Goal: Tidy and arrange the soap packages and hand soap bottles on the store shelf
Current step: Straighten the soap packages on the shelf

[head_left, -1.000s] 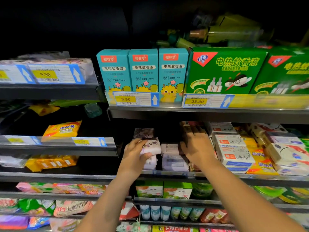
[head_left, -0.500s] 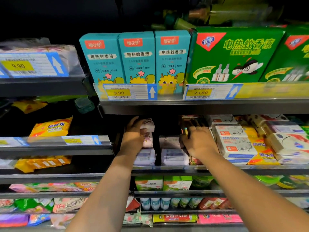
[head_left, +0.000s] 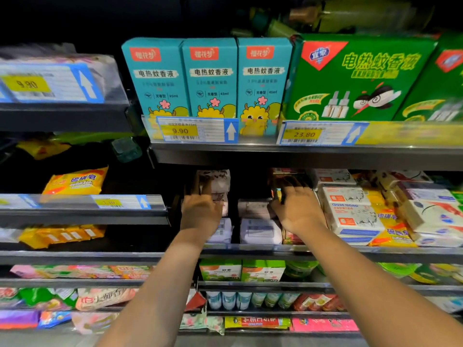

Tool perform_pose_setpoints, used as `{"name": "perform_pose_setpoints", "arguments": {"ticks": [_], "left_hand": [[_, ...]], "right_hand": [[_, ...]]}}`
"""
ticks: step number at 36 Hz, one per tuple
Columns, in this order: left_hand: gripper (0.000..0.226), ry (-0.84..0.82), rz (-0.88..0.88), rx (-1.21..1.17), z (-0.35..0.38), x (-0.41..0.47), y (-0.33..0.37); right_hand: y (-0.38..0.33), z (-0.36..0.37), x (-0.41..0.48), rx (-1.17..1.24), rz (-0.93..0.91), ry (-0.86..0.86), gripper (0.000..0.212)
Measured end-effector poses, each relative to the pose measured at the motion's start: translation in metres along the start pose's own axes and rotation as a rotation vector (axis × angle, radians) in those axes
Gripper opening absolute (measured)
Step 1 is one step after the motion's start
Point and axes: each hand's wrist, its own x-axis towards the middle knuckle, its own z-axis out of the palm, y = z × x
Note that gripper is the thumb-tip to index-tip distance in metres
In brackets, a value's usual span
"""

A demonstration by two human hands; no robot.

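A person reaches both bare arms into the middle level of a store shelf (head_left: 325, 250) packed with soap. The left hand (head_left: 200, 212) is blurred; its fingers lie against a stack of pale soap packages (head_left: 216, 180) at the left end of this level, but I cannot tell whether they grip it or only touch it. The right hand (head_left: 299, 209) is spread, fingers straight and pointing into the shelf, fingertips touching dark packages (head_left: 288, 175) further back. Between the two hands sits a second row of pale wrapped soaps (head_left: 260, 230), one behind the other. Just right of the right hand are stacked white goat soap boxes (head_left: 350, 215), with yellow soap packs (head_left: 390, 234) beside them. On the level above stand three teal boxes (head_left: 210, 76) and a large green box (head_left: 355, 78), with a yellow price tag (head_left: 180, 131) reading 9.90 on the rail in front of the teal ones. Lower levels hold more colourful packs, too blurred to make out.
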Motion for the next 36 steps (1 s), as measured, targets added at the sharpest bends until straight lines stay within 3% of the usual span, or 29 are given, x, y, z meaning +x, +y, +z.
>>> {"name": "perform_pose_setpoints", "arguments": {"ticks": [4, 9, 13, 17, 22, 25, 27, 29, 30, 34, 36], "left_hand": [[0.057, -0.015, 0.094, 0.103, 0.005, -0.034, -0.006], [0.063, -0.321, 0.001, 0.203, 0.011, -0.059, -0.01], [0.063, -0.354, -0.018, 0.223, 0.013, -0.061, -0.009], [0.064, -0.384, -0.022, 0.251, 0.01, -0.06, -0.007], [0.064, -0.411, -0.027, 0.29, 0.006, -0.06, -0.003], [0.065, -0.429, -0.038, 0.288, 0.004, -0.06, 0.0], [0.065, -0.444, -0.05, 0.284, 0.002, -0.06, 0.001], [0.065, -0.451, -0.056, 0.279, 0.001, -0.06, 0.002], [0.065, -0.453, -0.055, 0.278, 0.001, -0.06, 0.002], [0.065, -0.462, -0.055, 0.276, 0.0, -0.061, 0.001], [0.064, -0.466, -0.053, 0.275, -0.001, -0.06, 0.002]], "right_hand": [[-0.001, 0.0, 0.0, -0.008, 0.006, -0.026, 0.049], [-0.004, -0.005, -0.002, -0.058, -0.018, -0.051, 0.051], [-0.012, -0.008, 0.0, -0.173, -0.173, -0.071, 0.049], [-0.021, -0.009, 0.013, -0.231, -0.31, -0.226, 0.061], [-0.03, -0.009, 0.031, -0.231, -0.302, -0.45, 0.072], [-0.035, -0.011, 0.035, -0.205, -0.296, -0.459, 0.074], [-0.037, -0.012, 0.036, -0.205, -0.276, -0.452, 0.06], [-0.038, -0.012, 0.039, -0.208, -0.252, -0.444, 0.027], [-0.038, -0.013, 0.039, -0.207, -0.242, -0.444, 0.021], [-0.039, -0.019, 0.037, -0.145, -0.251, -0.449, 0.062], [-0.038, -0.019, 0.033, -0.133, -0.278, -0.387, 0.065]]}}
